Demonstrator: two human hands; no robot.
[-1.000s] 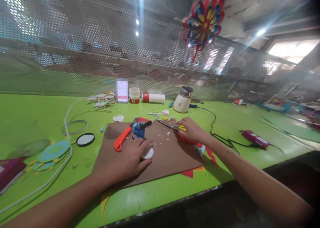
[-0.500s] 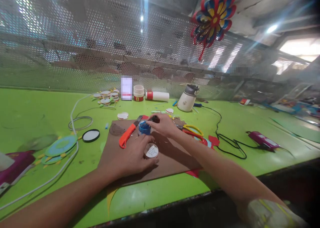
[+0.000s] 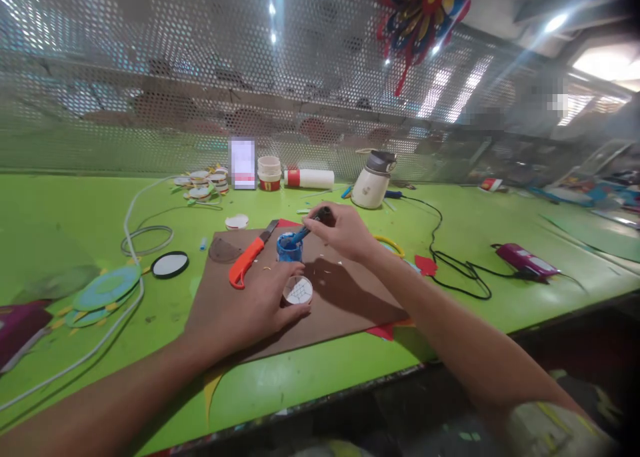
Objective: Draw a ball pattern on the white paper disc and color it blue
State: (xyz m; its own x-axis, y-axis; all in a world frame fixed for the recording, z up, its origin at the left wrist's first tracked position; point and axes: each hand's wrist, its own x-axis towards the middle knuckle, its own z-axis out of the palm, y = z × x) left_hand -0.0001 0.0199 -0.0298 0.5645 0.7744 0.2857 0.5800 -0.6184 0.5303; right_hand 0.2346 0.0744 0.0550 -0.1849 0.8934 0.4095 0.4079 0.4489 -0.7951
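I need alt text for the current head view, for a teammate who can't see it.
The right hand holds a blue-stained tool at the mouth of a blue-smeared jar, while the left hand holds a white round piece with dark lines on a brown board. An orange-handled knife lies left of the jar.

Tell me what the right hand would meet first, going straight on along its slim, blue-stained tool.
Probably the small, round, blue-smeared jar: the tool slants from the right hand down towards it, though depth is hard to judge.
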